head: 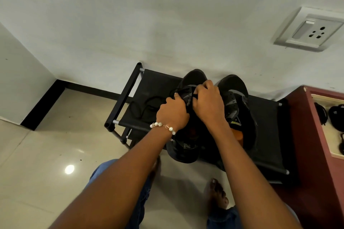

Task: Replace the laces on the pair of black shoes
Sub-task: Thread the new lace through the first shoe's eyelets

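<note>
- Shoes sit side by side on the top shelf of a low rack, a frame of black and grey tubes with taut black fabric stretched between them; the rack stands against a pale, matte wall.
- On the rack's middle, the left shoe is black with a rounded toe toward the wall and grey eyelet strips along its opening.
- Just beside it, toward the rack's right end, the right shoe is the same black with grey trim, its eyelets bare.
- Left hand, wearing a bracelet of round pale beads, curls its fingers over the left shoe's near-left edge and grips it.
- Right hand bends over the same shoe's tongue, its fingertips drawn together on something dark at the eyelets; I cannot tell whether it is the lace or the tongue.
- A thin black lace lies in loose loops on the rack's fabric, toward its left end, trailing to the left shoe.
- Glossy beige floor tiles spread in front of the rack.
- A dark red cabinet stands against the rack's right end.
- A white plastic wall socket sits above the rack's right end.
</note>
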`<state>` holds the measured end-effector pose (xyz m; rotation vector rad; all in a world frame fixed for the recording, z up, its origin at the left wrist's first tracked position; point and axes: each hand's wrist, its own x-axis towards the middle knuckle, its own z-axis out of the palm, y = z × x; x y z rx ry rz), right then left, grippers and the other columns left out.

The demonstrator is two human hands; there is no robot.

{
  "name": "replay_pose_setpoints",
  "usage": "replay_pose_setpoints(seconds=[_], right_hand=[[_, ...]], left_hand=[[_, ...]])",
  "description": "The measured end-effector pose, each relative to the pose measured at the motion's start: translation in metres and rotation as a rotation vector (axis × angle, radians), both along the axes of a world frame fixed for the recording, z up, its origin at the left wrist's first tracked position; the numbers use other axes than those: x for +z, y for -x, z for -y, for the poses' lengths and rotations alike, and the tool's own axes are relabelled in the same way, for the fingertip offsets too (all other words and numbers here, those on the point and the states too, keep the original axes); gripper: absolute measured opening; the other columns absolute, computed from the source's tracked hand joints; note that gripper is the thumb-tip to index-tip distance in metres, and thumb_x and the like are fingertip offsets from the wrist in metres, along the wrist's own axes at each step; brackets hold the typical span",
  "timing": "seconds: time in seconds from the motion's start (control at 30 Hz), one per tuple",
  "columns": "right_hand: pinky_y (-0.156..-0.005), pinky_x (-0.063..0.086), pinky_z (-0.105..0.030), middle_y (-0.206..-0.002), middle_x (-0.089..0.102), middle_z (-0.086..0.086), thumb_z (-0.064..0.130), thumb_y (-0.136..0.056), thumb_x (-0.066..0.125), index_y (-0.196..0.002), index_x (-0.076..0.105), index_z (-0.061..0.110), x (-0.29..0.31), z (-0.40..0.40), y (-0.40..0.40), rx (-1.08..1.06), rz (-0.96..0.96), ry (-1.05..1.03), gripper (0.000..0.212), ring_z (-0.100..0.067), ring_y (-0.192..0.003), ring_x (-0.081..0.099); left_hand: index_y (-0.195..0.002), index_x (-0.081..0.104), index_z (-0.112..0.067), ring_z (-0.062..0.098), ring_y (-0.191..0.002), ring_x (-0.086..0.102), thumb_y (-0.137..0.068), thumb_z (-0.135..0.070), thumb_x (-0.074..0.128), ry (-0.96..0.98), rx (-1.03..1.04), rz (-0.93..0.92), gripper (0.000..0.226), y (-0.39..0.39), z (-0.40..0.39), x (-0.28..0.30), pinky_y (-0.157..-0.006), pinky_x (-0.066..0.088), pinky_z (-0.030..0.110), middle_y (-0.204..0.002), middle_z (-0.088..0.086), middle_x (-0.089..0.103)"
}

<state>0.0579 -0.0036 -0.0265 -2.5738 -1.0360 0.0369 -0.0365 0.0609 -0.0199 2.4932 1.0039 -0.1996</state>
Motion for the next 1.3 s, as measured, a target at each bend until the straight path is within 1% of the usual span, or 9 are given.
replay_pose_setpoints(seconds=[0.13,0.3,0.5,0.7,0.9,1.03,1.13,1.2,1.3], right_hand=[[-0.076,0.049,-0.032,-0.089,0.064,-0.002,0.021,-0.089,0.067,-0.079,0.063,0.016,0.005,0.002,-0.007,-0.309,-0.410,-0.416,0.012,-0.019,-0.087,0.062],[-0.081,0.057,-0.046,-0.086,0.071,-0.005,0.017,-0.096,0.052,-0.087,0.062,0.010,0.026,0.011,-0.021,-0.729,-1.127,-0.900,0.015,-0.021,-0.082,0.073],[-0.097,0.043,-0.047,-0.136,0.046,-0.010,0.018,-0.091,0.059,-0.127,0.053,0.014,0.020,0.006,-0.007,-0.322,-0.137,-0.324,0.037,-0.029,-0.126,0.040],[-0.107,0.023,-0.055,-0.156,0.026,0.002,0.022,-0.090,0.056,-0.113,0.070,0.026,0.010,0.001,-0.001,-0.007,-0.115,0.141,0.027,-0.028,-0.138,0.016],[-0.101,0.031,-0.045,-0.124,0.057,0.003,0.013,-0.089,0.060,-0.087,0.072,0.018,0.012,0.007,-0.009,-0.003,-0.178,-0.166,0.013,-0.020,-0.122,0.039],[-0.089,0.052,-0.039,-0.090,0.071,-0.005,0.009,-0.100,0.047,-0.089,0.060,0.014,0.040,0.014,-0.019,-0.121,-0.772,-1.027,0.018,-0.024,-0.091,0.067],[-0.069,0.051,-0.034,-0.071,0.059,-0.006,0.002,-0.101,0.039,-0.088,0.055,0.010,0.055,0.024,-0.028,-0.131,-1.007,-1.435,0.022,-0.022,-0.062,0.056],[-0.057,0.046,-0.030,-0.067,0.053,-0.004,0.005,-0.101,0.042,-0.090,0.057,0.010,0.052,0.026,-0.028,-0.169,-0.968,-1.341,0.019,-0.016,-0.054,0.045],[-0.062,0.048,-0.025,-0.078,0.061,-0.003,0.019,-0.096,0.057,-0.104,0.065,0.016,0.036,0.021,-0.023,-0.122,-0.540,-0.790,0.012,-0.014,-0.069,0.054]], left_hand=[[-0.154,0.010,-0.006,0.045,-0.113,0.053,-0.097,-0.027,0.050,-0.034,0.009,-0.023,0.072,-0.003,0.002,-0.002,-0.081,0.048,0.042,-0.134,0.025,0.044],[-0.154,0.009,-0.007,0.045,-0.116,0.052,-0.095,-0.029,0.054,-0.022,0.008,-0.052,0.078,-0.003,0.002,-0.001,-0.081,0.049,0.042,-0.137,0.025,0.042],[-0.154,0.010,-0.007,0.045,-0.113,0.054,-0.096,-0.028,0.051,-0.028,0.004,-0.033,0.073,-0.002,0.000,-0.003,-0.074,0.045,0.040,-0.133,0.025,0.046],[-0.154,0.012,-0.006,0.044,-0.112,0.055,-0.098,-0.027,0.047,-0.050,0.001,-0.031,0.069,-0.003,0.000,-0.004,-0.071,0.042,0.038,-0.133,0.025,0.046],[-0.154,0.012,-0.007,0.045,-0.113,0.054,-0.097,-0.029,0.051,-0.034,0.002,-0.030,0.073,-0.001,-0.001,-0.003,-0.079,0.048,0.041,-0.132,0.025,0.048],[-0.154,0.010,-0.007,0.046,-0.115,0.052,-0.096,-0.028,0.051,-0.011,0.006,-0.033,0.074,-0.002,-0.003,-0.002,-0.081,0.048,0.043,-0.133,0.024,0.046],[-0.154,0.010,-0.007,0.045,-0.114,0.053,-0.096,-0.027,0.051,-0.028,0.003,-0.029,0.074,-0.002,-0.001,-0.002,-0.079,0.047,0.042,-0.133,0.024,0.046],[-0.154,0.010,-0.007,0.045,-0.113,0.054,-0.096,-0.027,0.051,-0.030,0.004,-0.032,0.074,-0.002,0.000,-0.002,-0.076,0.046,0.041,-0.133,0.024,0.047],[-0.154,0.010,-0.006,0.044,-0.112,0.054,-0.096,-0.027,0.052,-0.040,0.002,-0.039,0.075,-0.003,0.000,-0.002,-0.076,0.047,0.040,-0.132,0.024,0.047]])
